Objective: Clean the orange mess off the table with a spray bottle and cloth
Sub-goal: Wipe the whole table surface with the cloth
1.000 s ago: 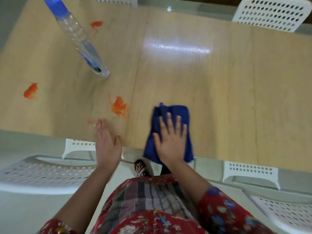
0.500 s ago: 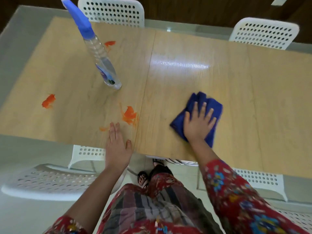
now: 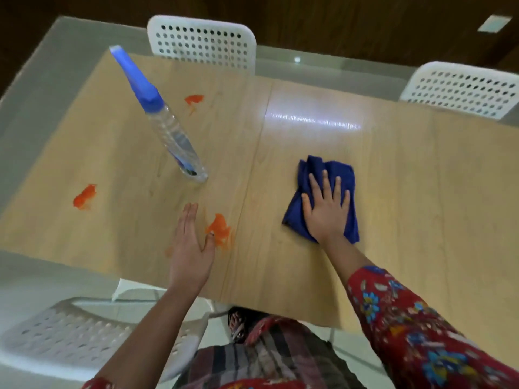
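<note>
Right hand, flat with fingers spread, presses the cloth by the table's near edge; soft, probably best bunched centrally.

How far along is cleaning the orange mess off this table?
Nothing looks done: on the wooden table a far orange smear, a left smear and a near smear are unwiped. In hand: the right hand presses the dark blue cloth on the table's right half, away from them; the left hand lies open beside the near smear. Left: spraying with the clear blue-topped spray bottle, standing ungripped, then wiping all three.
</note>
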